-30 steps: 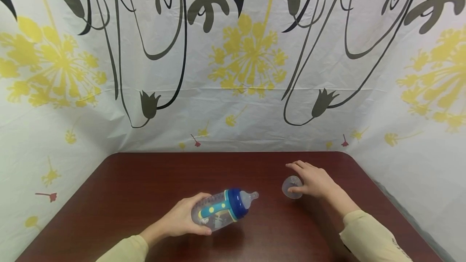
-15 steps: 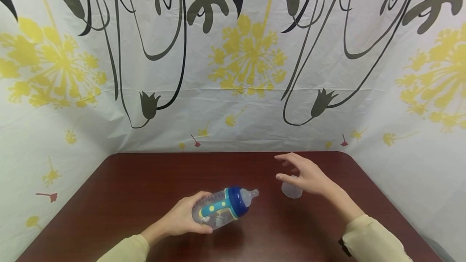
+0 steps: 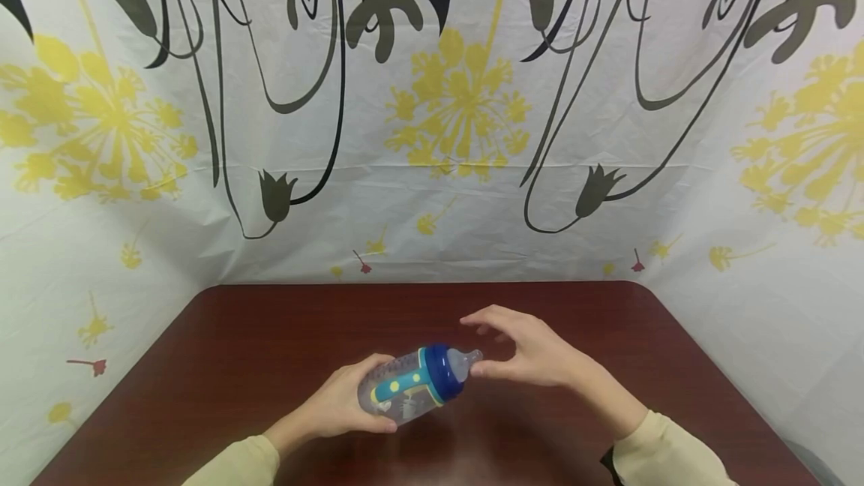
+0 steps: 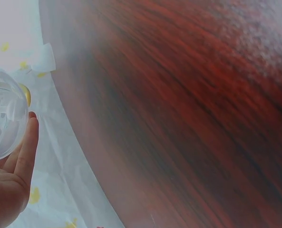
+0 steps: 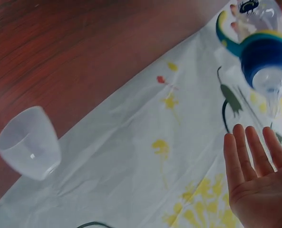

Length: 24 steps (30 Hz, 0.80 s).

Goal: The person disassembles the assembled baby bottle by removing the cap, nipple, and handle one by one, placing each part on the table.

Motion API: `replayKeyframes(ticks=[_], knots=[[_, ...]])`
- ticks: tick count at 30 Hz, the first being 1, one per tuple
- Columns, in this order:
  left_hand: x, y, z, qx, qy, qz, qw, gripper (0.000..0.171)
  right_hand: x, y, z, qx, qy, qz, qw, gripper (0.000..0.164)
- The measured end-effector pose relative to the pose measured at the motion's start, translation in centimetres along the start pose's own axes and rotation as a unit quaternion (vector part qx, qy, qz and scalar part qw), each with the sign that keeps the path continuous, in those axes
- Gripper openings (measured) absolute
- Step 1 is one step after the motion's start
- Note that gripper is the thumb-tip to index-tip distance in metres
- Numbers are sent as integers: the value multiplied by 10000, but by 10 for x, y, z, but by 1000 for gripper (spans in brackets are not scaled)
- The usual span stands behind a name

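Note:
A clear baby bottle (image 3: 409,387) with a blue collar and a teal handle lies tilted in my left hand (image 3: 336,400), its nipple (image 3: 462,363) pointing right. My left thumb and fingers grip the lower body from either side; the bottle's round base (image 4: 5,114) shows in the left wrist view. Fingers spread, my right hand (image 3: 533,349) is beside the nipple, the thumb tip right at its end in the head view. A translucent bottle cap (image 5: 30,142) stands on the table in the right wrist view; my right hand and forearm hide it from the head camera.
The dark red-brown wooden table (image 3: 304,321) has rounded far corners. Behind it and along both sides hangs a white sheet (image 3: 472,231) printed with yellow, grey and black flowers.
My right hand has moved left from over the translucent cap to the bottle's nipple, leaving the cap on the table. The left hand and bottle have barely moved.

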State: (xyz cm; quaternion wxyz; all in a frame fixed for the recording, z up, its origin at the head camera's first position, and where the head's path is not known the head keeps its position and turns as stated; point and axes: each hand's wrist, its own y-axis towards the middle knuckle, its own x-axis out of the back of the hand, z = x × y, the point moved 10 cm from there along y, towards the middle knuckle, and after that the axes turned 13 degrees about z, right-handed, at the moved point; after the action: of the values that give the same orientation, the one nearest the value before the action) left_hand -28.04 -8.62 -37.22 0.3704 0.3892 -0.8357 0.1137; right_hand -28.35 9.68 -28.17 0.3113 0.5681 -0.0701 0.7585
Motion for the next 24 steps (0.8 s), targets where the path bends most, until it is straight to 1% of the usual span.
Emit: replayKeyframes(ticks=[5, 9, 12, 15, 19, 22, 24], knots=[[-1, 1, -2, 25, -69, 34, 10000, 67, -13, 8, 10, -25, -152, 227, 9996, 60], [-2, 2, -2, 31, -153, 62, 9999, 68, -22, 13, 13, -125, -216, 345, 9991, 64], [-3, 2, -4, -14, -152, 48, 9999, 68, -27, 15, 15, -92, -212, 425, 9988, 66], [-3, 3, -6, -83, -118, -9, 9999, 70, -30, 17, 16, -79, -125, 499, 9986, 67], [-2, 3, -8, -133, -91, -67, 9998, 71, -33, 19, 17, -26, 163, 598, 9981, 67], [-1, 4, -9, -167, -78, -92, 9998, 71, -33, 19, 19, 59, 289, 614, 9977, 67], [-1, 4, -9, -171, -35, -118, 9998, 72, -33, 20, 21, 102, 281, 580, 9979, 67]])
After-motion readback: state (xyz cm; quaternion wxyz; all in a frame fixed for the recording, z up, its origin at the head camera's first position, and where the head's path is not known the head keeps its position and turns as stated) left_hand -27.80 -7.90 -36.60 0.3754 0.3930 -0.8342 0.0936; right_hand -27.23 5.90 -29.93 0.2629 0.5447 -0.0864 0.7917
